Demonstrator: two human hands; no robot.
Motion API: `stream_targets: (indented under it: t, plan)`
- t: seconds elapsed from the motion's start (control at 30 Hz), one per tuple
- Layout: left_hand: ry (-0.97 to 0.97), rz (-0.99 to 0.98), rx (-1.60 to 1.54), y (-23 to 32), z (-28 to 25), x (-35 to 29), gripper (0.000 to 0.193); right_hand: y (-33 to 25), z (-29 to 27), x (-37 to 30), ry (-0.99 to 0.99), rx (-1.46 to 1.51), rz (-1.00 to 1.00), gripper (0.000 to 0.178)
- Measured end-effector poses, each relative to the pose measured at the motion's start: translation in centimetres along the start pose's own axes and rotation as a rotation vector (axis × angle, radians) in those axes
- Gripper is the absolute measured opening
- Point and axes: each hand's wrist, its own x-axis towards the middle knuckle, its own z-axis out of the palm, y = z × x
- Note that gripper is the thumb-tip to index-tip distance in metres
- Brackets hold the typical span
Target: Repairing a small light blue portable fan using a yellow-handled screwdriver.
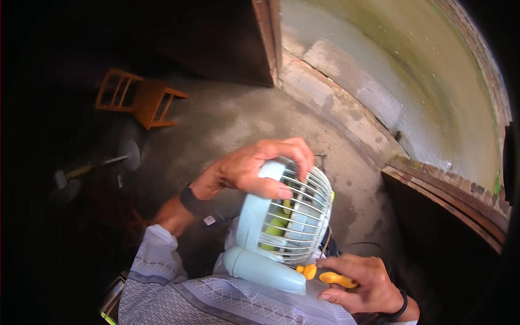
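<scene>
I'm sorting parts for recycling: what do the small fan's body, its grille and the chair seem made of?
Fan body: probably moulded plastic, pale blue, with smooth rounded surfaces and a soft sheen.
Grille: thin, whitish bars, smooth-looking; coated metal wire or plastic, the look leaves it open.
Chair: likely wood, orange-brown, perhaps varnished, judging by its colour and slatted back.

The shirt (pixel 216 298) was pale grey-blue, with zigzag shapes and darker stripes. A wide black band (pixel 190 200) circled the left wrist, a thinner black band (pixel 403 304) the right.
</scene>
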Motion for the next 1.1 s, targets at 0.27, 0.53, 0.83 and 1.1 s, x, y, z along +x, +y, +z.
stream_targets:
  t: [0.27, 0.53, 0.83, 1.1]
  plan:
    - [0.02, -0.037, 0.017, 0.1, 0.6, 0.0, 0.036, -0.4, -1.5, 0.5, -0.328, 0.498, 0.583, 0.03]
    - [-0.008, -0.013, 0.003, 0.1, 0.0, -0.3, 0.032, -1.0, 1.8, 0.0, 0.053, -0.491, -0.254, 0.041]
    - [-0.024, -0.01, 0.051, 0.7, 1.1, 0.2, 0.031, 0.2, -1.4, -1.7, -0.387, 0.635, 0.822, 0.037]
    - [0.014, 0.034, 0.058, -0.2, 0.9, -1.1, 0.031, -1.8, 1.8, -0.7, 0.035, -0.444, -0.061, 0.039]
